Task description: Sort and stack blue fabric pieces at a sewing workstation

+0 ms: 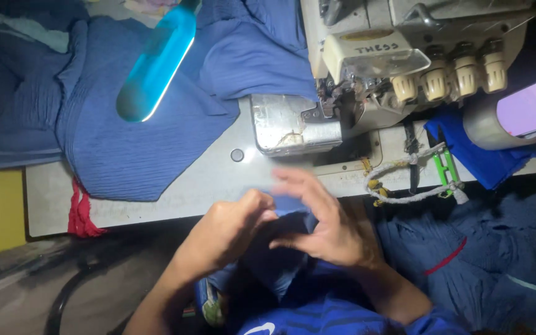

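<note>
Both hands, left hand (231, 226) pinching shut and right hand (324, 223) half-open, grip a small dark-blue ribbed fabric piece (286, 214) at the table edge before the grey overlock sewing machine (355, 74); edges want aligning flat.

— What did the person wear?
— A blue shirt (317, 310) with darker stripes and a white mark low on the front.
— Any sleeves?
— Short ones; both forearms were bare, no watch or rings showed on the fingers (299, 186).
</note>
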